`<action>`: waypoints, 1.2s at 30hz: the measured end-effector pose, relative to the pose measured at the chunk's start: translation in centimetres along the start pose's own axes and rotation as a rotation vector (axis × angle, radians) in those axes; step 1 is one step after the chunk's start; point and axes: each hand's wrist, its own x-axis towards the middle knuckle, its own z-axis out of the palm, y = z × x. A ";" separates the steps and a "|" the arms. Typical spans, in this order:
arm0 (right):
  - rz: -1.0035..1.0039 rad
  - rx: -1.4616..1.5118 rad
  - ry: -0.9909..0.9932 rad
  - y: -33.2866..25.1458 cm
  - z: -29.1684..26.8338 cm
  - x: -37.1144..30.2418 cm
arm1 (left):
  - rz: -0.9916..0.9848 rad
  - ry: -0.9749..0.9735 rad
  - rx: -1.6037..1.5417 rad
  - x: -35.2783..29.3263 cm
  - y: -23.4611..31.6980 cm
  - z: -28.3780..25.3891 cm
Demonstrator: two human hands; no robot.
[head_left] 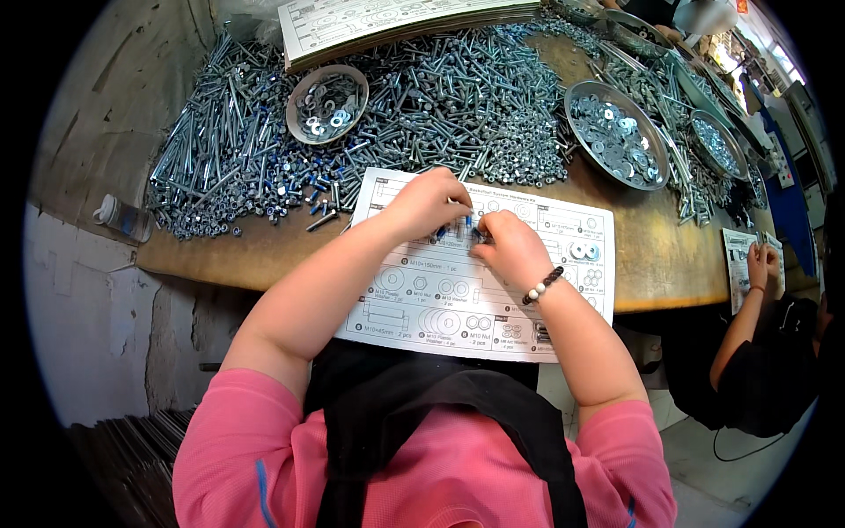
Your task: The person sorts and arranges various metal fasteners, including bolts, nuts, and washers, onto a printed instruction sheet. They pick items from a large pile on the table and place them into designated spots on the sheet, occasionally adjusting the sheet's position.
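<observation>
A white printed card [396, 273] with line drawings of hardware lies at the table's front edge, partly over it. My left hand [429, 204] is closed above its upper middle, fingertips pinched at a small bolt with a blue band [469, 220]. Close by on the right, my right hand [515, 251] has its fingers drawn together; what is in them is mostly hidden. Another blue-marked bolt [440, 234] shows just under my left hand. A pair of flat washers [584, 251] rests on the card's right side.
Heaped bolts and nuts [422, 97] cover the table behind the card. A bowl of washers [324, 138] sits in the heap; a larger metal bowl [651, 180] stands right. Stacked printed cards [396, 31] lie at the back. A co-worker's hands [764, 267] work at far right.
</observation>
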 end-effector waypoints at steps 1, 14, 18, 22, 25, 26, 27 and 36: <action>0.015 -0.024 -0.005 0.2 -0.1 -0.2 | 0.028 0.021 -0.028 0.0 -0.6 -0.8; -0.036 -0.136 0.007 -0.9 1.1 0.9 | 0.120 -0.084 0.084 -3.2 -0.3 0.2; -0.075 -0.104 0.015 -0.1 0.6 0.5 | -0.017 -0.002 0.081 -2.8 0.5 1.5; -0.045 -0.125 -0.002 0.0 0.4 0.1 | 0.043 0.063 0.060 -2.8 0.8 1.9; -0.041 -0.118 0.012 0.5 0.6 0.0 | 0.079 0.104 0.095 -2.7 0.7 2.4; -0.038 -0.126 0.003 0.5 0.6 -0.1 | 0.091 0.124 0.114 -2.6 0.6 2.6; -0.038 -0.134 -0.008 0.5 0.5 -0.1 | 0.086 0.123 0.124 -2.6 0.6 2.5; -0.077 -0.114 -0.003 -0.3 -0.3 -0.5 | 0.083 0.168 0.139 -3.7 0.8 1.2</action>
